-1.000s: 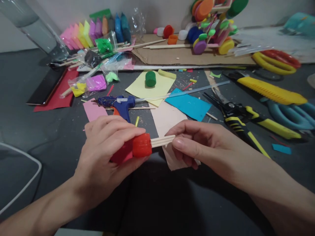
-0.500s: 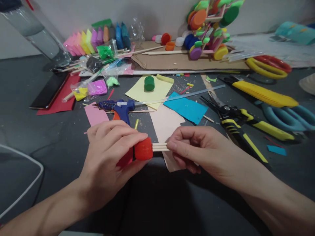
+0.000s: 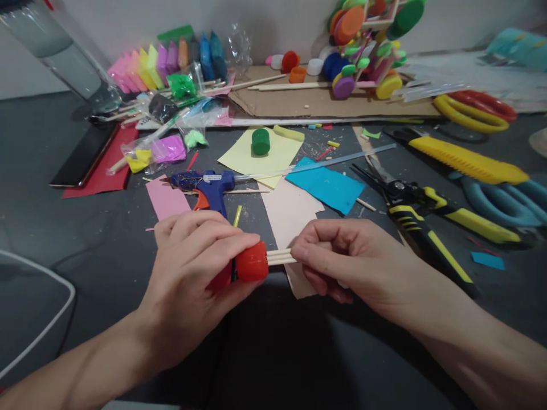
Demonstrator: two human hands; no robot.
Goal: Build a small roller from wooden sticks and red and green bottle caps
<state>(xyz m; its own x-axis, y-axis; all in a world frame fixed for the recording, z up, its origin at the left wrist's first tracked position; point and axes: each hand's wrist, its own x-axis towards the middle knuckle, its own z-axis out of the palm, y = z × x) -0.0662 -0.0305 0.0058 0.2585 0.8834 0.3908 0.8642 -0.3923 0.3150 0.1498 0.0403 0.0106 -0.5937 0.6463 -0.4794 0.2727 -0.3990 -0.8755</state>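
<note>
Between the thumb and fingers of my left hand (image 3: 192, 267) is a red bottle cap (image 3: 253, 262), with its side toward me. Thin wooden sticks (image 3: 280, 257) run from the cap's right face to my right hand (image 3: 337, 256), whose thumb and fingers pinch their other end. How deep the sticks go into the cap is hidden. Just beyond my left hand lies a blue glue gun (image 3: 213, 182) with a clear glue stick in its back. A green bottle cap (image 3: 260, 142) rests on pale yellow paper (image 3: 239, 156).
Pliers (image 3: 410, 210), a yellow utility knife (image 3: 468, 158) and blue-handled scissors (image 3: 499, 199) lie at the right. Cardboard (image 3: 290, 105) with a colourful cap-and-stick model (image 3: 363, 51) stands at the back. A phone (image 3: 85, 154) and a water bottle (image 3: 64, 57) are at the left.
The red cap and both hands stay nearly in place, shifted slightly right in view. Both grips remain the same.
</note>
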